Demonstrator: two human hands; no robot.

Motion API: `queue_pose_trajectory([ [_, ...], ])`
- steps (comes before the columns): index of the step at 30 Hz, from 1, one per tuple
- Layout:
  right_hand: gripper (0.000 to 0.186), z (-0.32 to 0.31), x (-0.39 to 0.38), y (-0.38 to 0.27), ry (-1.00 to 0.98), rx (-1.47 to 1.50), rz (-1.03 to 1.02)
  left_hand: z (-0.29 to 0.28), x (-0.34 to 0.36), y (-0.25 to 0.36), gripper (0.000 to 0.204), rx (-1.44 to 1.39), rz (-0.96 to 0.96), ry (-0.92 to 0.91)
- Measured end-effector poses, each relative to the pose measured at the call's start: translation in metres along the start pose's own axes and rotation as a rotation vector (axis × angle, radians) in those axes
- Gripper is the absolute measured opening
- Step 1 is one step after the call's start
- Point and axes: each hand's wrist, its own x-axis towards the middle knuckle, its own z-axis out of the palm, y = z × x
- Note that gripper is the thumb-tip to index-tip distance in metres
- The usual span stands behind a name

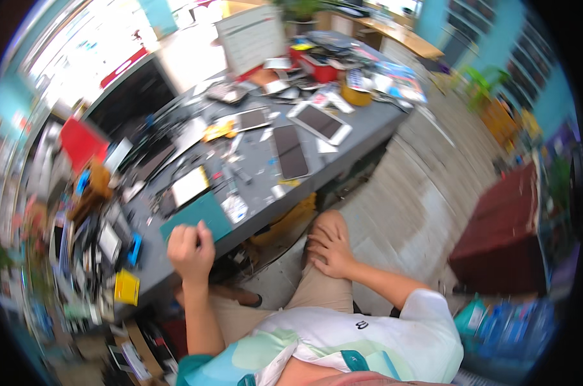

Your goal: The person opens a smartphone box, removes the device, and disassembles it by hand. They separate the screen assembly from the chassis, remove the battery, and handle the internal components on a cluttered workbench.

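Rectangular white board [253,40], far side of grey table [370,116]: written lines, too blurred to read. White, green and blue shirt [394,331]: small dark mark. Left hand [192,249]: raised, fingers curled, contents cannot be told; before teal rectangular mat [204,211], table's near left. Right hand [331,251]: empty, fingers spread, resting on right knee [331,222].
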Motion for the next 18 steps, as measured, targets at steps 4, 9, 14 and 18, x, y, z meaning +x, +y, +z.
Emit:
queue_pose_trajectory([
  [4,0.034,0.004,-0.003,-0.001,-0.029,-0.061,0.032,-0.004,0.000,0.000,0.028,-0.019,-0.062,-0.056],
  [9,0.024,-0.008,0.027,-0.007,-0.058,-0.053,-0.072,-0.030,-0.008,-0.009,0.021,-0.137,-0.065,-0.053],
  [14,0.023,-0.055,0.128,-0.127,0.146,0.046,-0.372,-0.039,-0.032,-0.033,0.013,-0.175,-0.150,0.015],
  [18,0.039,-0.034,0.192,-0.176,0.255,0.057,-0.563,-0.040,-0.033,-0.032,0.014,-0.139,-0.114,0.014],
])
